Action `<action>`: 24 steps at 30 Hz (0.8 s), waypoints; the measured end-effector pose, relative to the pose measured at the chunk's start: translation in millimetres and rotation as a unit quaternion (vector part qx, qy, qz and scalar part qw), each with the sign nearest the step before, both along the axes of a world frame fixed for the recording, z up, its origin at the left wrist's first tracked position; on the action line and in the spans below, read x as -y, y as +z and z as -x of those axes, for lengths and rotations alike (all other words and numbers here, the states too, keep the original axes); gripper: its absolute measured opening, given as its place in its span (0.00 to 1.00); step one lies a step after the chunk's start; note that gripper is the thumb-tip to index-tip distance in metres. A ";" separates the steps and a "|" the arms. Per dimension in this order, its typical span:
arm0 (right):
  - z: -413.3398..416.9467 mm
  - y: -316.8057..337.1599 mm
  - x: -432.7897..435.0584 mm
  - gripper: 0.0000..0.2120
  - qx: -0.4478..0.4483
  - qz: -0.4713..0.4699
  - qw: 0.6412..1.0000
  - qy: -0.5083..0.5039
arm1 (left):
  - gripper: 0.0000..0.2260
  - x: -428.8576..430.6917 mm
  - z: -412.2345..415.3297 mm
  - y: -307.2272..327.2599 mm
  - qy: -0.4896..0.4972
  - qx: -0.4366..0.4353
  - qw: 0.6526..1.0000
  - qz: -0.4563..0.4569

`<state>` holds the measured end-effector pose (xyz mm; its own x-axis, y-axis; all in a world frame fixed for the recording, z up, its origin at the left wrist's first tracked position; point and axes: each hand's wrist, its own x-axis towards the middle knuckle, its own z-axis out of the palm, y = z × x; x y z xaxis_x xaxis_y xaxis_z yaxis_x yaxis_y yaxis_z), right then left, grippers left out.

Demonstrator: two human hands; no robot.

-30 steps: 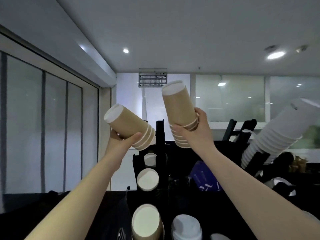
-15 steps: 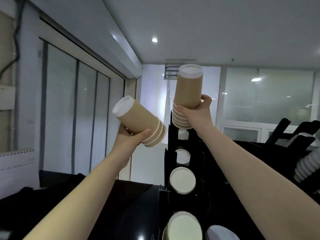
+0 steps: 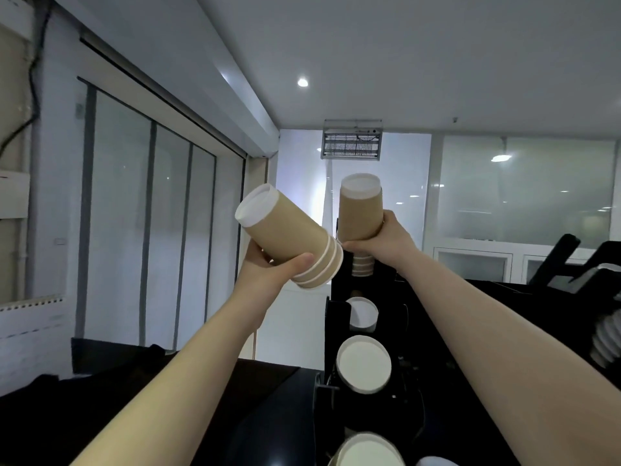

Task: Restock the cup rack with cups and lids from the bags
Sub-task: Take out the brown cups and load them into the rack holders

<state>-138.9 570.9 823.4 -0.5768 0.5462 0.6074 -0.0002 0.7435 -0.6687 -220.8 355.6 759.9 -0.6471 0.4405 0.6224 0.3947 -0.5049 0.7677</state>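
Observation:
My left hand [image 3: 268,269] grips a short stack of brown paper cups [image 3: 287,235], tilted with the bases pointing up and left. My right hand [image 3: 381,242] holds a second stack of brown cups [image 3: 359,210] upside down, its lower rims entering the top slot of the black cup rack [image 3: 339,331]. Lower slots of the rack hold cups showing white round ends [image 3: 364,363], one of them at the bottom edge [image 3: 366,450].
A slanted stack of white cups [image 3: 608,341] shows at the right edge. A dark counter [image 3: 252,398] lies below my arms. Glass panels fill the left wall, and black rack arms [image 3: 568,250] stand at the right.
The right hand has lowered its cup stack down onto the rack's top slot. The left hand's stack has moved right, close beside it. The view has shifted left.

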 end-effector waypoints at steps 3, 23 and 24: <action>2.1 -3.8 -5.6 0.39 0.036 0.026 0.999 0.008 | 0.34 0.2 1.1 -2.2 -0.003 0.008 1.000 0.004; -26.2 -7.1 57.1 0.06 -0.150 -0.156 0.976 0.036 | 0.31 -13.0 2.3 -8.3 0.015 -0.008 0.999 0.031; -31.9 -7.5 64.9 0.10 -0.163 -0.136 0.974 0.083 | 0.31 -15.7 -0.6 -5.3 0.022 -0.016 0.999 0.029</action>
<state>-107.0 506.0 815.9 -0.3964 0.2555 0.8818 -0.3141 0.8648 -0.3918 -220.2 371.3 754.6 -0.6463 0.4488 0.6172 0.4401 -0.4415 0.7819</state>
